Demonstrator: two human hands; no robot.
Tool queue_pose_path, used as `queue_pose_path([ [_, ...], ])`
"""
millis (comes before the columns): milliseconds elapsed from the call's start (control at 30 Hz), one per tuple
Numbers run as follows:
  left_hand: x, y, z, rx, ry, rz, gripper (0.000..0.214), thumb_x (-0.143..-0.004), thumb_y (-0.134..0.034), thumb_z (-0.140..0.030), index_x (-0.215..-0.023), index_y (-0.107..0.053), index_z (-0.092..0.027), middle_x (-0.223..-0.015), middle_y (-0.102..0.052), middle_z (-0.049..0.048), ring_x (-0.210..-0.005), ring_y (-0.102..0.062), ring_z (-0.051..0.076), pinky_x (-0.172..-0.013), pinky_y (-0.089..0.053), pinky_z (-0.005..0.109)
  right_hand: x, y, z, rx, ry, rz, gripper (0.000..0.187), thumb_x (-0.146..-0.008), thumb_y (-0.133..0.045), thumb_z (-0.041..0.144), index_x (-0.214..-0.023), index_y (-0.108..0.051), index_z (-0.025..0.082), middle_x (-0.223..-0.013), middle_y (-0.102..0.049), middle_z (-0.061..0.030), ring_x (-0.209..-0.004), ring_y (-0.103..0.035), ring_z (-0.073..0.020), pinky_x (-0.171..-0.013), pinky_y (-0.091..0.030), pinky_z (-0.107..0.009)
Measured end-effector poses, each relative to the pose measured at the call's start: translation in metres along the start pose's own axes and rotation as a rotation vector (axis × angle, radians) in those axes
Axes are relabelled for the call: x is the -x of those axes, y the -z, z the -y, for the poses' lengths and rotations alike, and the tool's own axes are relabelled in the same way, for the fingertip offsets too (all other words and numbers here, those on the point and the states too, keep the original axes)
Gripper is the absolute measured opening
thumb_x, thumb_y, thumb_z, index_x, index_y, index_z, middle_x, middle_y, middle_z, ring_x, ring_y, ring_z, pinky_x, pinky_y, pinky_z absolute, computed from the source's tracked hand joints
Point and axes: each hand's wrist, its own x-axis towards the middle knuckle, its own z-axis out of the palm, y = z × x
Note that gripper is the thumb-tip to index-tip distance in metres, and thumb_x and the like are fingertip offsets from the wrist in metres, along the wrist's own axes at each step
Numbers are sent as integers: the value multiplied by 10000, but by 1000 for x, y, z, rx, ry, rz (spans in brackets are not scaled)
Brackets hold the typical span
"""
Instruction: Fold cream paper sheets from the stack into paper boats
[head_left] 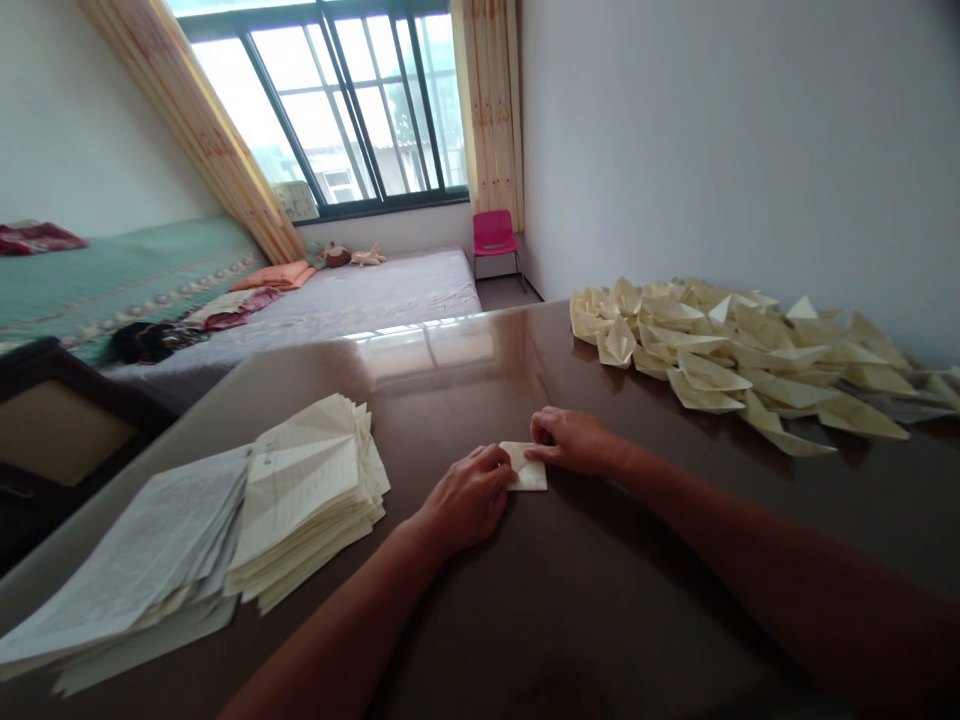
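Note:
A small folded piece of cream paper lies on the dark brown table in front of me. My left hand has its curled fingers on the paper's left edge. At the upper right corner of the paper, my right hand grips it between thumb and bent fingers. To the left rests a thick stack of cream sheets, its top sheet printed with lines. On the right sits a large heap of folded paper boats.
Greyish printed sheets lie left of the cream stack. Past the table stand a bed and a pink chair under the window. A white wall runs along the right, and a dark wooden piece of furniture stands at the left.

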Motion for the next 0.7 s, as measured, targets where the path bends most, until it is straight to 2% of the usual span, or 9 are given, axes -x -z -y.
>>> queue_pose_path([
  [233,0,3,0,-20,5,21,150,-818,-456,-100,-882,-565,-181,-1007,-571,69,-898,-524,182,-804,-490,293,-5,-4,-2,-179,-68,2,235,-754,-667,423,-756,-590,200,-765,-640,-16,-663,-552,-147,-564,-333,-256],
  [433,-2,1,-1,-31,34,38,143,-841,-460,-103,-886,-570,-183,-985,-574,63,-891,-535,183,-780,-511,296,-6,-7,1,-519,36,-33,181,-781,-652,331,-808,-535,196,-688,-582,22,-618,-515,-121,-564,-389,-242],
  [567,0,-2,3,55,62,-58,200,-921,-417,-144,-1004,-590,-203,-1005,-571,52,-897,-557,156,-807,-509,273,-13,-8,-3,-764,18,-160,190,-809,-630,336,-862,-509,200,-753,-565,20,-651,-518,-113,-597,-436,-242],
  [700,4,-5,12,148,213,-282,195,-940,-459,-220,-1090,-582,-238,-1085,-553,47,-926,-575,139,-829,-505,257,-19,-7,-7,-949,-8,-224,247,-774,-675,318,-877,-477,211,-769,-589,21,-693,-569,-124,-639,-478,-256],
])
